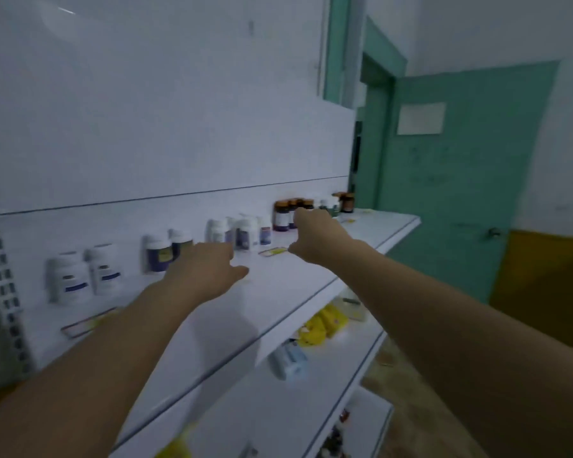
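White shelf (288, 282): left hand (205, 269) relaxed, empty, by white bottles (247, 233); right hand (315, 238) at amber bottle (281, 216), grip unclear

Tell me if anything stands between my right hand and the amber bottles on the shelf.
Nothing visible does. The right hand has its fingertips right at the amber bottles; blur hides whether they touch. The white bottles stand clear to the left.

**No legible text**

Blur wiped out all print. Labels on the white bottles (101, 269) and amber bottles (281, 214) were only colour bands. The shelf tags (272, 251) and the pale sheet (420, 118) on the green door (460, 193) showed no readable characters.
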`<state>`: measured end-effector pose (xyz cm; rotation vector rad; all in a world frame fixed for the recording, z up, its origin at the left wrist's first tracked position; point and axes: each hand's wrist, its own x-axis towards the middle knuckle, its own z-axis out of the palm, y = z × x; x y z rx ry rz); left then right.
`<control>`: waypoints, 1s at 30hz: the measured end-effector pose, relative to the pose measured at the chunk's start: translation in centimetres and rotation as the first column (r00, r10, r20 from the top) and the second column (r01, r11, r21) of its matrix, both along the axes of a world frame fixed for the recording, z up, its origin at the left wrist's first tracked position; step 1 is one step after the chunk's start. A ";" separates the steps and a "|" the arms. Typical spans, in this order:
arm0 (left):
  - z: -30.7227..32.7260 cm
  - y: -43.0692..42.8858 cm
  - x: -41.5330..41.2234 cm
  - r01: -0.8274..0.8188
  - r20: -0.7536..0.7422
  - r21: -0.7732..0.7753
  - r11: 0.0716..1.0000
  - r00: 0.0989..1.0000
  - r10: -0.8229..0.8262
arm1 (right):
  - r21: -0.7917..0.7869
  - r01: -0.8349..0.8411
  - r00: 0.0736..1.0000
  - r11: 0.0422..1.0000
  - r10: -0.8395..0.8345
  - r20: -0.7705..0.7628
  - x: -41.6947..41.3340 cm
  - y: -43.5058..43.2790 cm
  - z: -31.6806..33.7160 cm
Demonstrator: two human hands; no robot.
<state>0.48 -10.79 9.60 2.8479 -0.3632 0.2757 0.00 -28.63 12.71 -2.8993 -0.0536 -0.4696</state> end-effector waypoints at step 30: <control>-2.0 -43.7 33.3 0.167 0.066 0.116 0.979 0.982 -0.176 | -0.012 0.212 0.973 0.977 -0.212 -0.093 29.8 -44.2 -2.5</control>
